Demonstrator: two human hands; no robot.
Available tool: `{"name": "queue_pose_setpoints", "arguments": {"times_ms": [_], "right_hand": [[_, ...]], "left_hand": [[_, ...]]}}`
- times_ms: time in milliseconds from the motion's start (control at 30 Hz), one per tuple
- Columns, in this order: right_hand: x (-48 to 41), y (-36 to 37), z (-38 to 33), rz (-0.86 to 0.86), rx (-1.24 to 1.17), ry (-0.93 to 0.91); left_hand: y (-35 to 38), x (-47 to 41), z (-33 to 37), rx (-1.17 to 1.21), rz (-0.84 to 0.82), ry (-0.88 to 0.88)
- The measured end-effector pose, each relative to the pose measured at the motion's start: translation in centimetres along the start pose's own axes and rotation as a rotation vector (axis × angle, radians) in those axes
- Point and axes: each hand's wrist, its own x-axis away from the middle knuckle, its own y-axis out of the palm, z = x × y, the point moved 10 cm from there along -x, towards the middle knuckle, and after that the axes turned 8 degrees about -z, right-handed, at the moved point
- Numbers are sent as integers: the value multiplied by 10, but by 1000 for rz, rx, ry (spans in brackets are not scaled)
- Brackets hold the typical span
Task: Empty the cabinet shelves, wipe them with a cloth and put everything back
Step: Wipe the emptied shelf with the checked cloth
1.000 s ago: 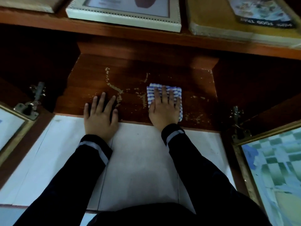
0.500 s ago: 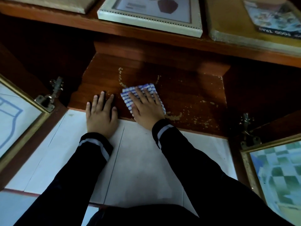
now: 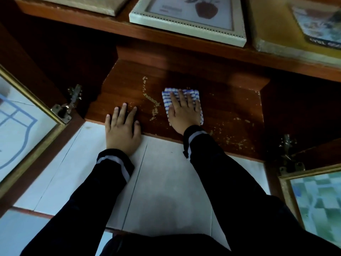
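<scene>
So the blue-and-white checked cloth [image 3: 166, 99], folded into a small pad, is lying flat on the dark reddish-brown wooden bottom shelf [image 3: 230, 108] of the cabinet, roughly mid-shelf. The right hand [image 3: 184, 111] is pressed flat on top of it, fingers straight and pointing toward the back, so only the cloth's edges peek out around the hand. The left hand [image 3: 122, 128] is also flat, fingers slightly spread. Its fingertips are on the front of the shelf and its heel is over the white tiled floor [image 3: 166, 182], well apart from the cloth. Neither hand is gripping anything. Both arms are in dark sleeves with a pale band at the cuff [image 3: 110, 160].

Between the two hands runs a trail of pale flaked patches [image 3: 153, 104] in the shelf's finish, with more specks toward the front right corner.

Both doors are swung open. The left gold-framed door [image 3: 36, 100] has a blue-line design on its pane, and the right gold-framed door [image 3: 317, 200] has a green checked one. Each has a metal hinge at the cabinet side, the left hinge [image 3: 64, 109] and the right hinge [image 3: 287, 156].

On the ledge above sit a cream beaded picture frame [image 3: 184, 27], a yellowish flat board with a printed picture [image 3: 273, 24] to its right, and a tan flat panel [image 3: 83, 4] to its left.
</scene>
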Motion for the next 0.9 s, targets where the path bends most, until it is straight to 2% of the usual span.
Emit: {"name": "queue_pose_setpoints", "arguments": {"times_ms": [500, 900], "right_hand": [[33, 10, -33, 71, 36, -185], [35, 11, -31, 97, 41, -189]], "left_hand": [[-3, 2, 1, -4, 24, 18], [-3, 2, 4, -17, 12, 10]]}}
